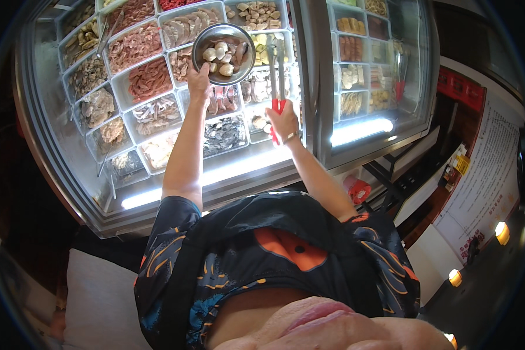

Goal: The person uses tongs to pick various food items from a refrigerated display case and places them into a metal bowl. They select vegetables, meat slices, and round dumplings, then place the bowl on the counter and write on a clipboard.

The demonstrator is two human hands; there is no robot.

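Note:
My left hand (199, 83) grips the near left rim of a round metal bowl (224, 80), thumb over the edge. Pale round balls (221, 52) and thin greyish slices lie in the bowl. My right hand (284, 120) is closed on the red handles of metal tongs (276, 74). The tongs point away from me, their tips over a bin of pale yellow-green pieces (261, 43). Both hands are above the plastic bins of a lit display chiller, which hold sliced meat (135, 46), dark fungus-like pieces (224, 134) and other foods.
A metal divider (315, 87) separates the open bins from a glass-covered side (363, 65) on the right. A light tube (245, 168) runs along the near edge. More tongs (109, 35) rest at the left bins. A red roll-like object (357, 189) is beside the chiller.

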